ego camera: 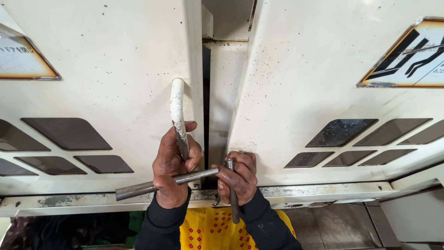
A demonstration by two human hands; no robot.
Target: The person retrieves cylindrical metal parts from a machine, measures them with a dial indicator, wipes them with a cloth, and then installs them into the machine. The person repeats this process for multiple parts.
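Left hand (172,169) on door handle (178,118), rod (166,182) crossing beneath, right hand (238,176) beside it

In front of me stood two white metal door panels (115,60), speckled with dirt, with a dark gap (206,92) between them. Each carried dark slanted vent windows (67,133) and a rusty-edged sticker (21,60). A chipped white handle (176,109) sat on the left panel. Below ran a worn sill (323,190).
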